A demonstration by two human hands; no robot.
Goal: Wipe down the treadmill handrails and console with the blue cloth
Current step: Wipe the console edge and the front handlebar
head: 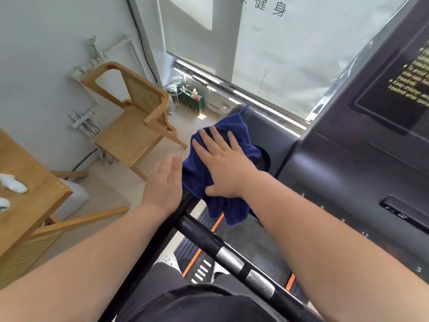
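Note:
The blue cloth [228, 210] lies bunched over the left end of the treadmill console [336, 173], by a cup-holder recess. My right hand [222, 163] presses flat on top of it, fingers spread. My left hand [164, 184] hovers just left of the cloth at the console's outer edge, fingers together and slightly curled, holding nothing. A black handrail [204, 238] with silver sensor pads runs diagonally below both hands. The dark console screen [394, 89] shows yellow text at the right.
A wooden chair [137, 126] with a cane back stands to the left on the pale floor. A wooden table [25, 196] edge sits at the far left. A frosted window [278, 54] is ahead. The treadmill belt [232, 240] with orange trim lies below.

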